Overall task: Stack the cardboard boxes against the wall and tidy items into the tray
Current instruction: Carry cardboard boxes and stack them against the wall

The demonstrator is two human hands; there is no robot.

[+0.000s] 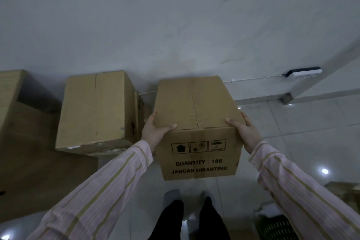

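I am stretching both arms forward in striped sleeves (109,191), my left hand (153,132) and right hand (245,132) gripping the near top corners of a printed cardboard box (196,103), thumbs lying over its top, fingers (245,118) curling round its sides. I am holding it close to the grey wall (175,25), just right of a second closed cardboard box (97,107). I am counting two such boxes; the brown shapes at far left I cannot identify. One green slotted tray (278,228) is sitting on the glossy tiled floor (311,122) under my right arm, and one white power strip (303,72) is hanging on the wall.
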